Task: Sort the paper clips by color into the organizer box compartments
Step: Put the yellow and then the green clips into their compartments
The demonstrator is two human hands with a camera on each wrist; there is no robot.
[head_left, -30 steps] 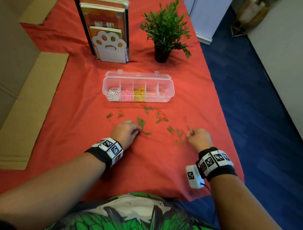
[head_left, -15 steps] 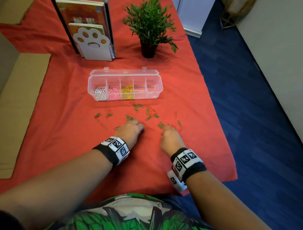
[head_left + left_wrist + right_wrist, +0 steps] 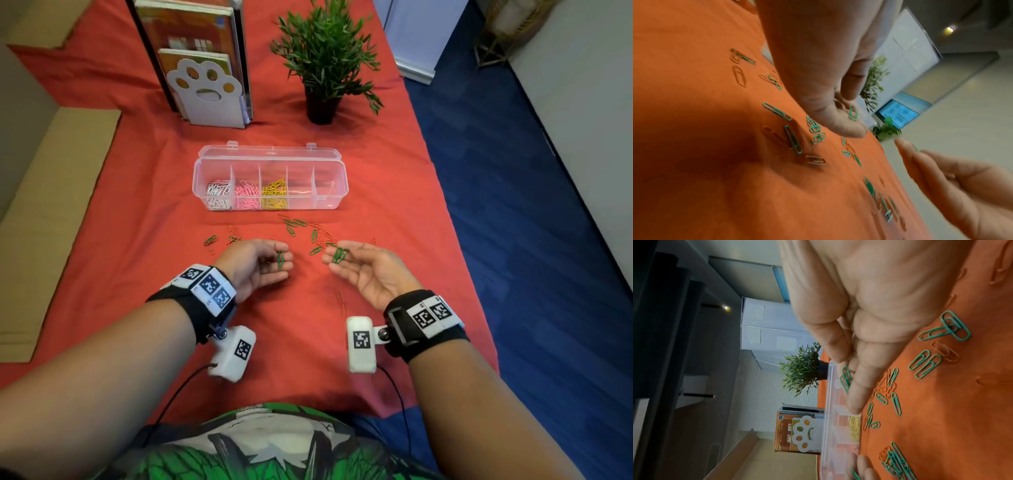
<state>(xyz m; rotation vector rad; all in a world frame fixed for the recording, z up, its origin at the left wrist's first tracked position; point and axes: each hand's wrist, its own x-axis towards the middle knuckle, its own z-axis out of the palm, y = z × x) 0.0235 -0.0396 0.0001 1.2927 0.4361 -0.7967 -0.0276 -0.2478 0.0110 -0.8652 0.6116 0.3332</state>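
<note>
My left hand (image 3: pixel 263 263) hovers palm-in over the red cloth, fingers loosely cupped, with one green paper clip (image 3: pixel 281 260) lying on them; the left wrist view shows that green clip (image 3: pixel 853 112) below the thumb tip. My right hand (image 3: pixel 366 270) is turned palm up with a few green clips (image 3: pixel 339 255) lying on its straight fingers, also seen as green clips (image 3: pixel 845 379) in the right wrist view. The clear organizer box (image 3: pixel 334 192) stands open beyond, holding white, pink and yellow clips in its three left compartments. Loose green and orange clips (image 3: pixel 298 226) lie between box and hands.
A potted plant (image 3: pixel 325 65) and a paw-shaped bookend with books (image 3: pixel 205 92) stand behind the box. Cardboard (image 3: pixel 51 212) lies along the table's left side. The cloth's right edge (image 3: pixel 455 240) drops to a blue floor.
Both hands were palm down on the cloth among the clips. Now they are lifted, turned palms inward and upward, with green clips lying on their fingers.
</note>
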